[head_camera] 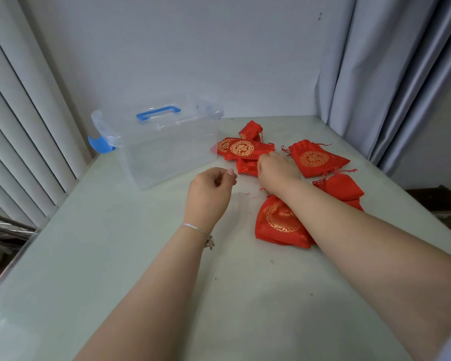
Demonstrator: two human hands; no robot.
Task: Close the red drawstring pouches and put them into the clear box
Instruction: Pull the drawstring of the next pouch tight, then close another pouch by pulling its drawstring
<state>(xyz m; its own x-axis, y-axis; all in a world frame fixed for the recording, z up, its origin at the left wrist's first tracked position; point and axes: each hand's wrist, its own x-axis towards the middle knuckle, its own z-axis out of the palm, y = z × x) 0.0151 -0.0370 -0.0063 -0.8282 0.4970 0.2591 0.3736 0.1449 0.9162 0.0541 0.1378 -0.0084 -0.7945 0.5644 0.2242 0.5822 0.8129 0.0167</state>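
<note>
A: How much of the work is seen to be done?

B: Very little, it is judged. The clear box (164,149) stands at the far left of the table (115,269), and nothing red is seen inside it. Its lid with the blue handle (158,112) appears to be tipped up behind it.

A: And the pouches?

B: All are spread on the table to the right of the box. A stacked group (242,149) lies just beside the box wall, one flat pouch (315,158) further right, another (343,187) near the right forearm, and a nearer pouch (279,222) is partly covered by that arm. The flat ones look unclosed; the rest cannot be told.

A: What is held?

B: The right hand (277,169) is laid over the stacked group, fingers curled down onto a pouch; a firm grasp cannot be confirmed. The left hand (210,194) hangs loosely curled above the table, with nothing gripped.

A: So what is left?

B: Every pouch remains to be boxed.
</note>
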